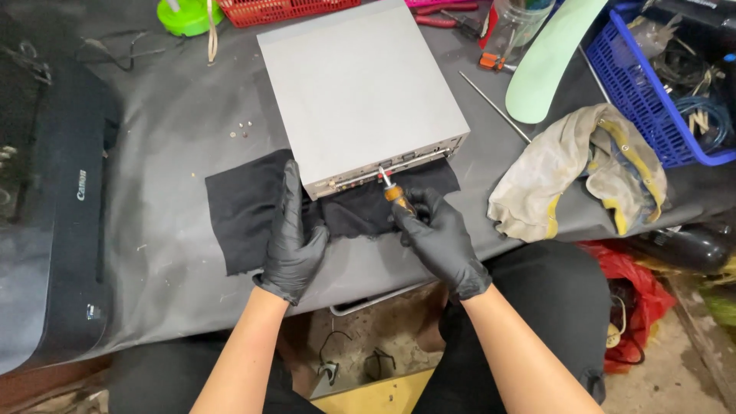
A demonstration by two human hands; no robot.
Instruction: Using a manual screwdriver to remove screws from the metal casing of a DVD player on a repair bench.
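Grey metal device case [360, 84] sits centre-top of frame, its near edge resting on a black cloth [245, 207] spread over the grey-covered table [169, 153]. Left hand [295, 238], black glove, lies flat on the cloth, fingers together and extended, fingertips touching the case's lower-left corner; it grips nothing. Right hand [441, 238], also gloved, is just below the case's front edge, fingers closed around the orange handle of a screwdriver [392, 188]. The screwdriver shaft angles up-left, its tip at the case's front panel near the middle of the frame. Small loose screws [241, 130] lie on the table left of the case. Dirty rag [575, 169] centre-right, blue basket [659, 84] upper right, black printer [69, 199] at left edge.
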